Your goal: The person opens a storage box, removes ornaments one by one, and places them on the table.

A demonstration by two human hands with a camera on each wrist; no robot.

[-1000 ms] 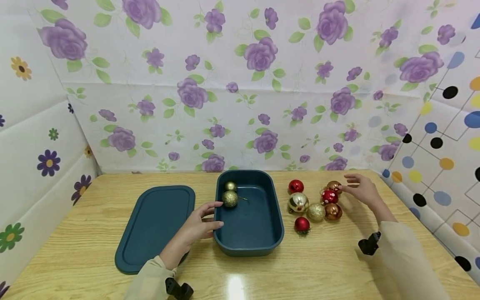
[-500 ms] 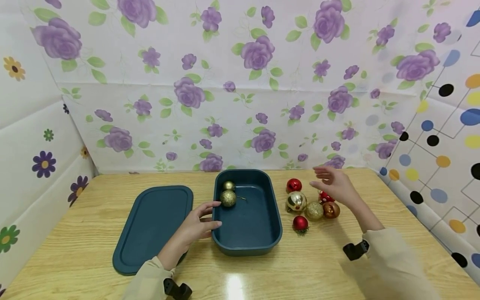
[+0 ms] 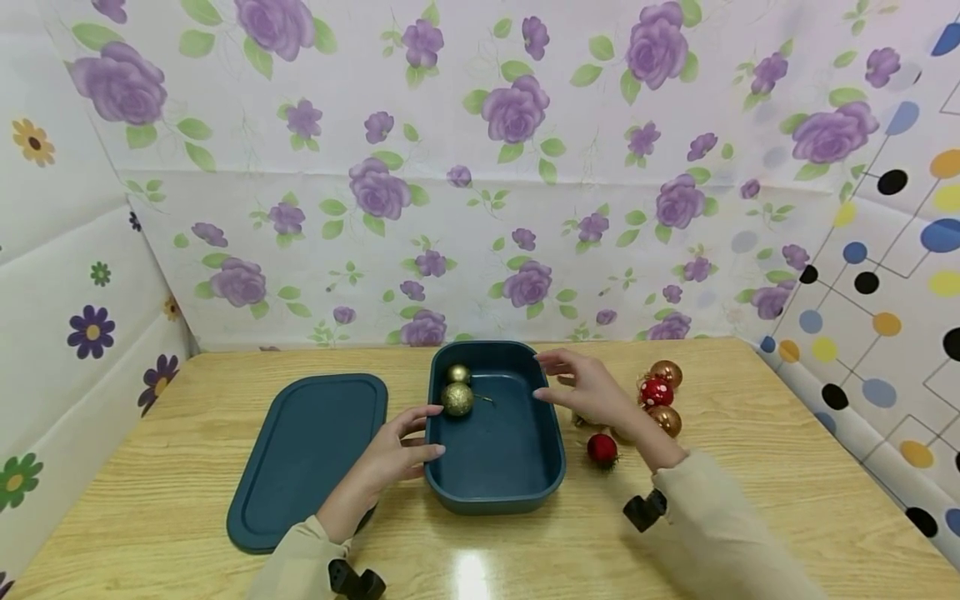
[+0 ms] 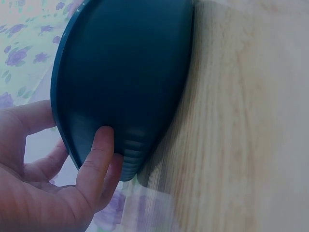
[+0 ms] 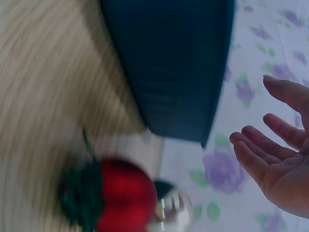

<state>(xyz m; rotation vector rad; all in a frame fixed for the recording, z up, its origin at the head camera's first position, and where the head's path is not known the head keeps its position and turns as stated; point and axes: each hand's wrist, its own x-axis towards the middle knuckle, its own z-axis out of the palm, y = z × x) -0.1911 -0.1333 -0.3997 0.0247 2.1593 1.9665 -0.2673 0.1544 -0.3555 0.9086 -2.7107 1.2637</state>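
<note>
A dark blue plastic box (image 3: 498, 450) stands upright in the middle of the table. My left hand (image 3: 386, 454) grips its left wall, with fingertips at the rim and others against the outer side (image 4: 120, 87). Inside, near the left wall, lie a glittery gold bauble (image 3: 457, 399) and a smaller gold bauble (image 3: 459, 374). At the right rim hovers my right hand (image 3: 588, 389), fingers apart and nothing in them; the right wrist view shows the hand (image 5: 280, 150) clear of the box wall. Behind that hand, a gold bauble (image 5: 176, 212) is mostly hidden in the head view.
A matching blue lid (image 3: 311, 454) lies flat left of the box. To the right lie a red bauble (image 3: 602, 450), a white-dotted red bauble (image 3: 656, 392) and copper baubles (image 3: 666, 374). Patterned cloth (image 3: 450, 208) walls the table's back and sides.
My right hand has moved left from over the copper baubles to the box's right rim, carrying nothing visible. The left hand has stayed at the box's left wall.
</note>
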